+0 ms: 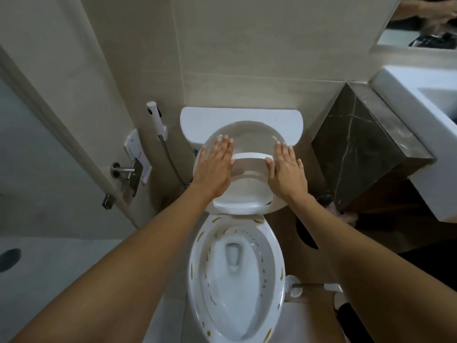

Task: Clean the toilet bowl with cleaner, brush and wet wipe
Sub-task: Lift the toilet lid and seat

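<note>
Nearest, below both forearms, the toilet bowl [235,276] is lying uncovered, its rim streaked with yellow-brown marks, so the dirty surface is being kept reachable for cleaner and brush. Just beside the right forearm, what is probably the brush [300,285] is being left on the floor, untouched. Farther on, the raised seat [247,169] is being pressed back by the left hand [214,169] and the right hand [286,170], fingers straight and flat, nothing being clasped; this is judged to be steadying it upright. Behind the fingertips, the tank [241,115] is serving as its backstop. No wipe or cleaner bottle is being shown.
</note>
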Demonstrator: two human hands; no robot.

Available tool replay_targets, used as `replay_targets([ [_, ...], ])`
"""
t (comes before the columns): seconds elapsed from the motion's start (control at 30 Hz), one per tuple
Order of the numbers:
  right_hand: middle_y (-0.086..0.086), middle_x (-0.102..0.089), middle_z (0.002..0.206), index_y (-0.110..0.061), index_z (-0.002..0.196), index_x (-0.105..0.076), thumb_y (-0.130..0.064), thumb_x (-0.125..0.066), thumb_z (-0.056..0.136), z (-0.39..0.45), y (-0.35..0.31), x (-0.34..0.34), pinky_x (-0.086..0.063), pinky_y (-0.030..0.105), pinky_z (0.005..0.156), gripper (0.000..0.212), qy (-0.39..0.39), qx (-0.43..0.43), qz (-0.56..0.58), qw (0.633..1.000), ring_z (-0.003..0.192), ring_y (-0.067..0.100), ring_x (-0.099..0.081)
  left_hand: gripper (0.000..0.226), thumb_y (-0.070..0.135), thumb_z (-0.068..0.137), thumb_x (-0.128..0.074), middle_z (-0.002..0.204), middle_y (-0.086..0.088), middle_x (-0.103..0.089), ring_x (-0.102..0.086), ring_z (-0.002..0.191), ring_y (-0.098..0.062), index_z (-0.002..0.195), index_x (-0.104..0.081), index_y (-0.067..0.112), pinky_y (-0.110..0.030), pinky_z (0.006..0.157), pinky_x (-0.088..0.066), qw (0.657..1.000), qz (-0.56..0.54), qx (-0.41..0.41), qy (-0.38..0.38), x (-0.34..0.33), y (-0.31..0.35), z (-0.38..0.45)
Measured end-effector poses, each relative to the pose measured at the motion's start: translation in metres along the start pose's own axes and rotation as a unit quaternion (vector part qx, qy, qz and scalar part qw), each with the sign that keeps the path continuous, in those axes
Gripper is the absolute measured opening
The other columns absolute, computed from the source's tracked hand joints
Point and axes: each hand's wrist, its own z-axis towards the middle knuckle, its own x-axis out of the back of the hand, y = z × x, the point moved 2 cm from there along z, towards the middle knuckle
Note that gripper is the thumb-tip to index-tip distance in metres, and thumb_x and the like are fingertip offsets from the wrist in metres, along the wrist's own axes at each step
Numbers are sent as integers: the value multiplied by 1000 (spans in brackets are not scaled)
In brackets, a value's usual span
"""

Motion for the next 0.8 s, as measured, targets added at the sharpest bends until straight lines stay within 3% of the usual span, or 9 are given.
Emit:
replay_targets([
  [0.43,7,3,162,-16,155,-4,-38,-17,105,83,0,1,-5,45,119,56,-45,-11,55,997,149,23,6,57,35,104,-16,160,-3,5,5,147,-17,151,5,13,-42,117,2,1000,5,20,-16,-1,-6,64],
  [0.8,5,7,162,-20,155,2,-36,-13,105,105,2,-5,0,44,119,54,-72,-17,65,995,149,23,8,60,39,103,-17,160,-2,8,5,147,-17,151,9,14,-43,116,1,997,-28,52,-49,2,-6,86],
])
